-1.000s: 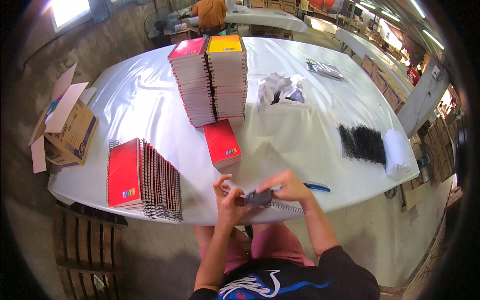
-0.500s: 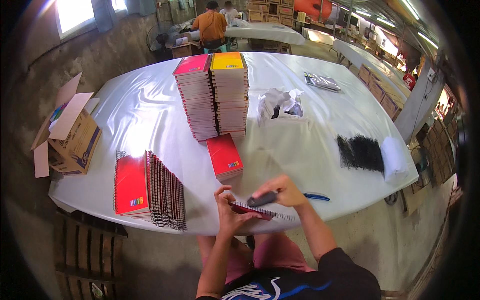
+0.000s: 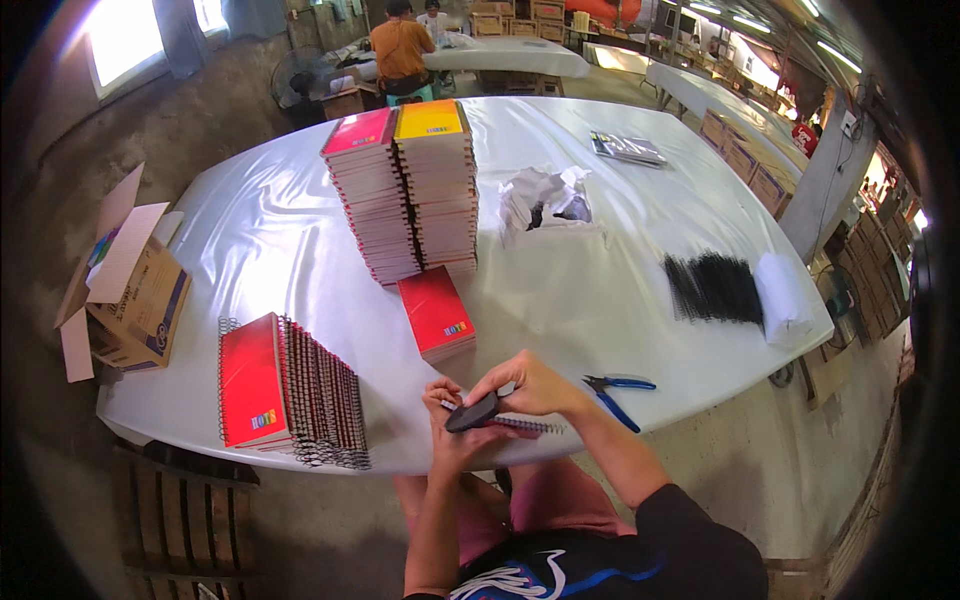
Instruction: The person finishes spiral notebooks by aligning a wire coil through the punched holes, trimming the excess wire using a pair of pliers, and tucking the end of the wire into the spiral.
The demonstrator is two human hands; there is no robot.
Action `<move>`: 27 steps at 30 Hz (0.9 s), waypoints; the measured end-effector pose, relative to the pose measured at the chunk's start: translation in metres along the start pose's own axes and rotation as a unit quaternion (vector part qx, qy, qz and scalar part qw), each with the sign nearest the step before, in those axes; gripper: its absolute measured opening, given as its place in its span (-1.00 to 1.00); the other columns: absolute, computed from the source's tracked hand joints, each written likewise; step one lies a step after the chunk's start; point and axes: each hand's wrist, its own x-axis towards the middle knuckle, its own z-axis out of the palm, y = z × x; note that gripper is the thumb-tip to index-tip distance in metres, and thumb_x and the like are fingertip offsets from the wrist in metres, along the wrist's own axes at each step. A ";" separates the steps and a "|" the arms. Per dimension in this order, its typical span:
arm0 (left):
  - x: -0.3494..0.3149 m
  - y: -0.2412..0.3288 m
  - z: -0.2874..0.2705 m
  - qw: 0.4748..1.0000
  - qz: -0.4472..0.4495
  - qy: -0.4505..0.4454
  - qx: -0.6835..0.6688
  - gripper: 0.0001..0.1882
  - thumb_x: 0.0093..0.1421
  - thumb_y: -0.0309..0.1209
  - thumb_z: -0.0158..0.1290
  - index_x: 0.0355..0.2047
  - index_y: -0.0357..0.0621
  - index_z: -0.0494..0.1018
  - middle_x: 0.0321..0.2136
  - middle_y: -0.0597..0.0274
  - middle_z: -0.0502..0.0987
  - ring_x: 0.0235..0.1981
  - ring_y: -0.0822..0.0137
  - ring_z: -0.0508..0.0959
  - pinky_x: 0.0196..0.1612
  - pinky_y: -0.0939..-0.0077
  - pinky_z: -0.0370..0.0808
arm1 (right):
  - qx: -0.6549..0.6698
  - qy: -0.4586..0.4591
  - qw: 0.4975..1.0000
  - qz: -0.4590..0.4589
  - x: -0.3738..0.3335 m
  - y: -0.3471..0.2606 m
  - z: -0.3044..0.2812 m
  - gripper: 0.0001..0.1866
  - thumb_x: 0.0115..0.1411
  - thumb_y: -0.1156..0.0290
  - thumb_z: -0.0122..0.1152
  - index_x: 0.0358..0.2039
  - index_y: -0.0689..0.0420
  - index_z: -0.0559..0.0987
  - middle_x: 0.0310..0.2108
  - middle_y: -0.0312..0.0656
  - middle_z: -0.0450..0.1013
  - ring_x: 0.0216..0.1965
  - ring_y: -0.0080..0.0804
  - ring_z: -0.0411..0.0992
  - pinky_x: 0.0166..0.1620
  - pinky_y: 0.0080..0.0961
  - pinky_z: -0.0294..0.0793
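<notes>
At the table's near edge my left hand [image 3: 448,436] grips a red-covered notebook [image 3: 516,426], held spine up. A dark wire coil [image 3: 545,428] runs along its spine and sticks out past the right end. My right hand [image 3: 533,384] is closed on a dark, flat, rounded tool [image 3: 472,413], which lies over the left part of the coil, close to my left fingers. The tool hides that end of the spine, and its exact kind is unclear. Blue-handled pliers [image 3: 632,383] lie spread on the table, right of my right hand.
Left stands a row of coil-bound red notebooks [image 3: 250,375]. Ahead are a short red stack [image 3: 436,305] and two tall notebook stacks [image 3: 437,190]. Black coils [image 3: 715,287], a white roll [image 3: 783,298], crumpled paper [image 3: 545,200] and an open carton [image 3: 140,290] surround them. People sit beyond.
My right hand has carried the dark tool leftward along the coil, up to my left fingers. The pliers, partly hidden before, now show whole. The view has shifted slightly.
</notes>
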 end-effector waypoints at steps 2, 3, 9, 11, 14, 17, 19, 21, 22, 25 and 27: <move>-0.001 -0.003 -0.003 0.987 0.116 -0.001 0.110 -0.12 -0.38 -0.05 0.45 -0.28 -0.18 0.06 -0.28 0.11 0.16 -0.25 0.21 0.26 -0.18 0.36 0.30 | -0.079 0.025 0.997 -0.013 -0.005 0.009 -0.006 -0.63 -0.20 0.73 0.15 -0.34 0.11 0.66 -0.34 -0.14 0.57 -0.31 -0.32 0.54 -0.20 -0.51 0.48; -0.003 -0.009 -0.004 0.998 0.064 0.006 0.006 -0.19 -0.27 -0.10 0.41 -0.23 -0.16 0.08 -0.29 0.10 0.16 -0.25 0.21 0.24 -0.19 0.39 0.29 | -0.035 0.091 0.995 0.017 -0.008 0.010 -0.017 -0.65 -0.17 0.70 0.17 -0.32 0.11 0.66 -0.34 -0.13 0.57 -0.29 -0.28 0.54 -0.17 -0.49 0.48; -0.008 -0.003 -0.007 0.960 -0.132 -0.015 -0.246 -0.72 0.07 -0.39 0.23 -0.37 -0.19 0.33 -0.45 0.36 0.32 -0.42 0.52 0.30 -0.31 0.65 0.29 | -0.398 0.235 0.829 0.315 -0.085 0.055 -0.087 -0.56 0.04 0.49 0.14 0.00 0.01 0.49 0.01 -0.13 0.39 0.04 -0.17 0.35 0.07 -0.07 0.28; -0.004 0.007 -0.015 0.953 -0.151 0.014 -0.264 -0.84 0.09 -0.48 0.19 -0.45 -0.21 0.40 -0.49 0.42 0.38 -0.47 0.61 0.31 -0.36 0.72 0.28 | -0.442 0.241 0.800 0.327 -0.098 0.035 -0.070 -0.44 0.11 0.35 0.15 0.17 -0.06 0.34 0.20 -0.14 0.21 0.20 -0.13 0.19 0.14 0.22 0.08; -0.008 0.018 -0.022 0.939 -0.230 0.068 -0.248 -0.90 0.06 -0.59 0.16 -0.38 -0.24 0.50 -0.44 0.35 0.47 -0.44 0.57 0.41 -0.34 0.71 0.36 | -0.430 0.174 0.811 0.356 -0.116 -0.002 -0.035 -0.35 0.17 0.18 0.08 0.27 -0.15 0.14 0.30 -0.20 0.00 0.30 -0.13 -0.03 0.15 0.44 -0.24; -0.004 0.042 -0.012 0.892 -0.314 0.127 -0.299 -0.82 0.05 -0.65 0.14 -0.29 -0.28 0.54 -0.41 0.29 0.52 -0.41 0.52 0.47 -0.28 0.67 0.44 | -0.432 0.113 0.815 0.369 -0.154 0.003 0.002 -0.38 0.18 0.11 0.05 0.25 -0.13 0.19 0.26 -0.18 0.07 0.27 -0.15 0.03 0.21 0.34 -0.28; 0.002 0.045 -0.011 0.932 -0.226 0.134 -0.251 -0.76 0.02 -0.69 0.15 -0.25 -0.29 0.56 -0.41 0.26 0.55 -0.34 0.49 0.49 -0.19 0.61 0.48 | -0.455 0.173 0.820 0.303 -0.166 0.018 0.007 -0.41 0.18 0.17 0.07 0.23 -0.06 0.23 0.13 -0.15 0.24 0.15 -0.17 0.17 0.18 0.19 -0.11; 0.006 0.066 -0.012 0.949 -0.170 0.186 -0.192 -0.73 -0.05 -0.65 0.23 -0.26 -0.25 0.59 -0.43 0.25 0.56 -0.36 0.46 0.48 -0.28 0.62 0.46 | -0.446 0.214 0.825 0.273 -0.162 0.016 0.008 -0.43 0.17 0.23 0.10 0.20 -0.02 0.28 0.02 -0.14 0.34 0.05 -0.17 0.27 0.15 0.05 0.05; 0.007 0.070 -0.012 0.967 -0.117 0.190 -0.125 -0.70 -0.08 -0.64 0.25 -0.26 -0.22 0.59 -0.43 0.25 0.56 -0.38 0.45 0.47 -0.31 0.60 0.44 | -0.360 0.262 0.857 0.258 -0.158 0.011 0.007 -0.45 0.15 0.26 0.13 0.17 0.00 0.32 -0.03 -0.14 0.37 -0.01 -0.19 0.30 0.11 -0.03 0.11; 0.010 0.076 -0.014 0.978 0.019 0.203 0.032 -0.63 -0.16 -0.60 0.31 -0.26 -0.17 0.60 -0.43 0.26 0.57 -0.42 0.39 0.44 -0.40 0.56 0.39 | -0.189 0.347 0.905 0.158 -0.122 -0.032 0.009 -0.54 0.09 0.36 0.21 0.05 0.03 0.45 -0.16 -0.14 0.44 -0.14 -0.21 0.37 -0.01 -0.26 0.27; 0.010 0.079 -0.014 0.973 0.058 0.211 0.077 -0.60 -0.20 -0.59 0.33 -0.25 -0.15 0.60 -0.43 0.26 0.57 -0.45 0.36 0.42 -0.43 0.54 0.36 | -0.214 0.306 0.925 0.074 -0.096 -0.076 0.018 -0.58 0.05 0.38 0.26 -0.02 0.01 0.51 -0.16 -0.15 0.44 -0.15 -0.23 0.38 -0.04 -0.34 0.29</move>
